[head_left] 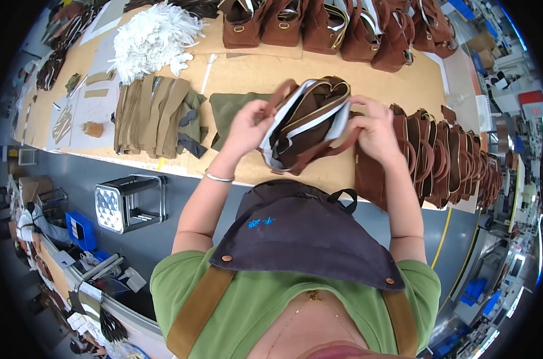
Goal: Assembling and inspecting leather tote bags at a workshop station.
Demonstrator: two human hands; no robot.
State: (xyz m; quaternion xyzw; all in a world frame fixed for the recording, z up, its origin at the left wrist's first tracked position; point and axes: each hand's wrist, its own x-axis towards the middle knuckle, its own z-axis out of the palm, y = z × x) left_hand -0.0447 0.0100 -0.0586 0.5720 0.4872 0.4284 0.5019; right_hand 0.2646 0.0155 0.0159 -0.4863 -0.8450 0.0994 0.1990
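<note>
Between the person's hands, over the worktable [253, 72], is an open brown handbag [310, 113] — left hand [247, 128] fingers clamped on its left side, right hand [376, 130] fingers on its right. Inside show dark lining and white edging; far handbags [321, 37] hold white material.

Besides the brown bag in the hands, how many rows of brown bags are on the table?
2: a far row across the top, and a near row running rightward from the right forearm. Others may be hidden.
</note>
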